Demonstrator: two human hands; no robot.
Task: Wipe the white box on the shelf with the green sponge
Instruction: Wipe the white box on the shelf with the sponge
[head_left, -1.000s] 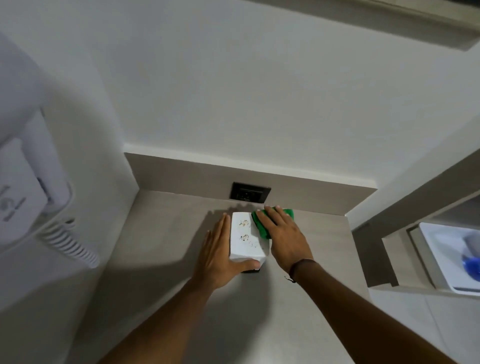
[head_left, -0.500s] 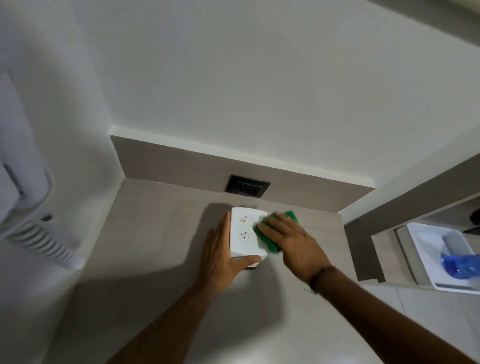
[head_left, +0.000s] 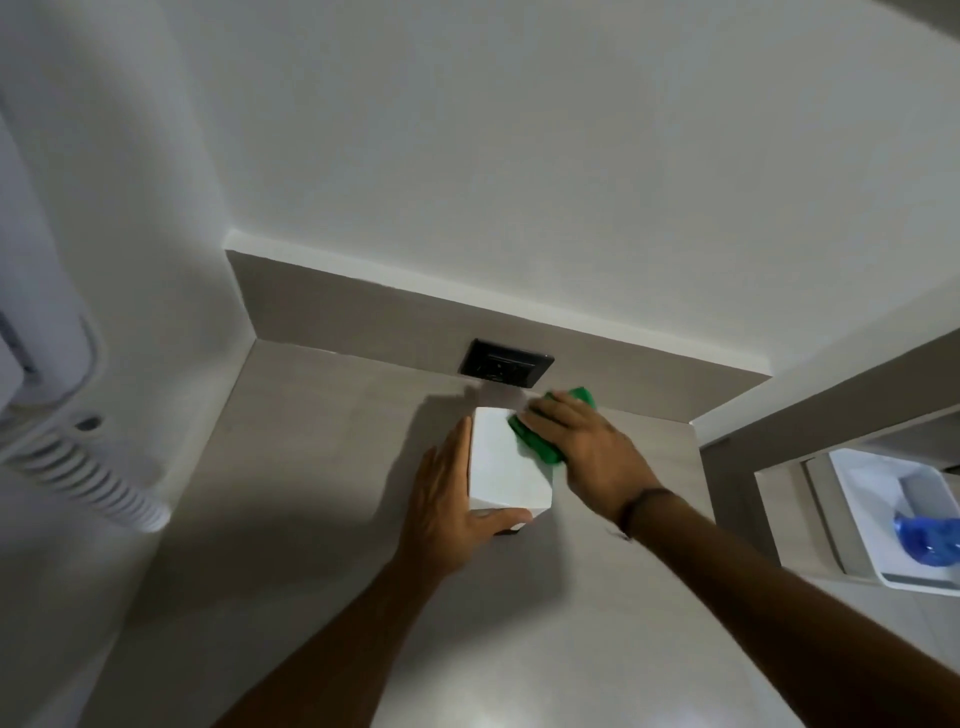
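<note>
- Pale grey walls meet in a corner above the beige shelf (head_left: 322, 467), which is backed by a low upstand of the same colour.
- The white box (head_left: 506, 467) is found on the shelf, just in front of a black wall socket (head_left: 505, 362).
- The box is steadied by the left hand (head_left: 447, 499): the palm is laid flat against its left side, the fingers (head_left: 457, 441) are stretched out straight, and the thumb is hooked round the near lower corner.
- The green sponge (head_left: 540, 441) is pressed onto the far right part of the box top by the right hand (head_left: 587, 452), whose fingers are spread flat over it rather than curled round it (a cord is worn at that wrist).
- Wiping is judged to be under way; the visible top reads clean and bare, though blur makes fine marks hard to rule out, and the sides may be left to do.
- A white wall-mounted appliance with a coiled cord (head_left: 88, 467) is seen well apart at the left.
- A white tray (head_left: 857, 483) holding something blue sits on a lower surface to the right.
- Nothing is seen in the sponge's way except the upstand and socket close behind the box.
</note>
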